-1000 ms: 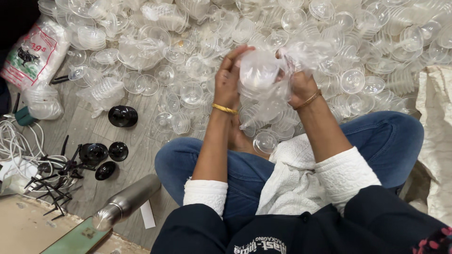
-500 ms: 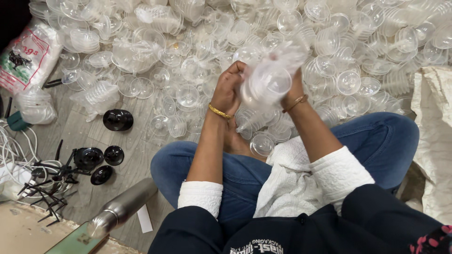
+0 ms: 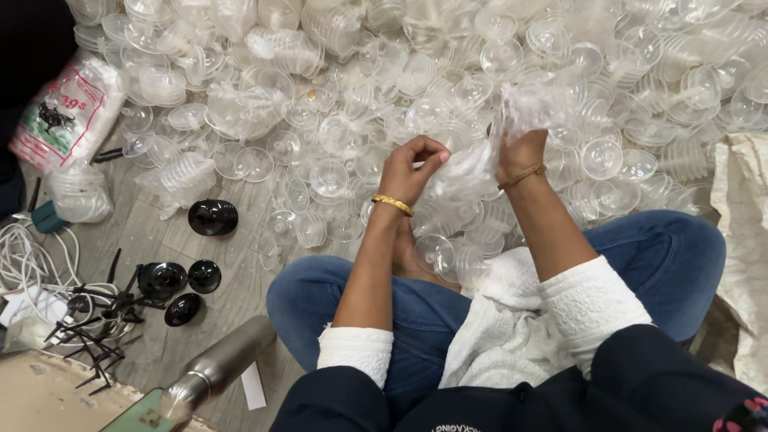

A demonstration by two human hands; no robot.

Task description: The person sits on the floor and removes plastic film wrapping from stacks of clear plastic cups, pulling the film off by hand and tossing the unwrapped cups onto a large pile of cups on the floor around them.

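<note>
Left hand (image 3: 412, 168) now apart from right hand's (image 3: 520, 148) clear plastic bag (image 3: 532, 104).

Head view, single frame. Illumination bright, even, diffuse; seems to come from overhead, no hard-edged shadows. Heap of clear plastic cup-shaped pieces (image 3: 448, 72) reads near-white, with many small specular highlights on the rims and partial washout toward the top edge, where individual shapes merge. Soft shadow under the blue-jeaned knees on the grey plank floor (image 3: 240, 280). Glossy black dome-shaped caps (image 3: 212, 217) show small bright reflections. Brushed-metal cylindrical bottle (image 3: 216, 368) carries a long highlight stripe along its side. Upper-left corner falls dark. Left hand (image 3: 410, 170) fairly sharp; right hand (image 3: 520, 148) and the crumpled clear plastic it grips slightly smeared. Mild softness toward the frame corners.
</note>
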